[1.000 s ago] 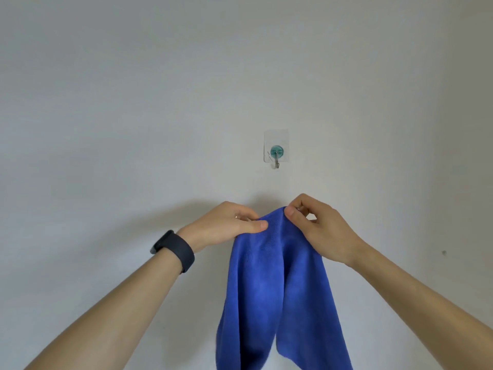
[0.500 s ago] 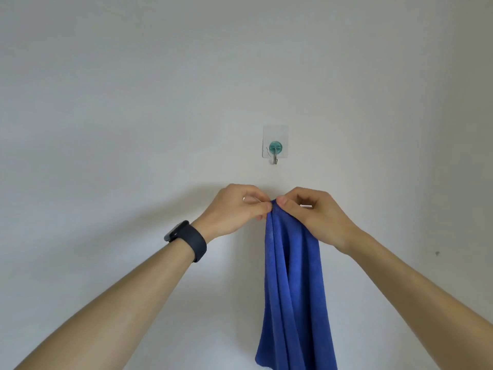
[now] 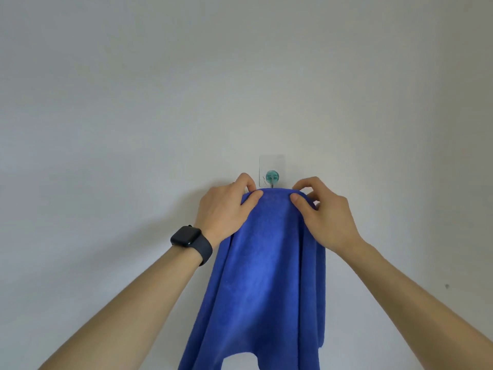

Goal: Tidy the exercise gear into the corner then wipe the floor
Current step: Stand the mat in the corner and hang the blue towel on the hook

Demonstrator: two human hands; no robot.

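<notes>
A blue cloth (image 3: 261,276) hangs down in front of a white wall, its top edge stretched just under a teal wall hook (image 3: 272,177) on a clear adhesive pad. My left hand (image 3: 226,209) pinches the cloth's top left corner between thumb and fingers. My right hand (image 3: 322,214) pinches the top right corner the same way. The cloth's top edge covers the lower tip of the hook. The lower end of the cloth runs out of the frame.
The white wall (image 3: 133,129) fills the view. A black smartwatch (image 3: 190,240) sits on my left wrist. A small dark mark (image 3: 447,286) is on the wall at the right.
Both hands have risen with the cloth to the hook and moved apart, spreading the bunched top edge wide across the hook's lower tip.
</notes>
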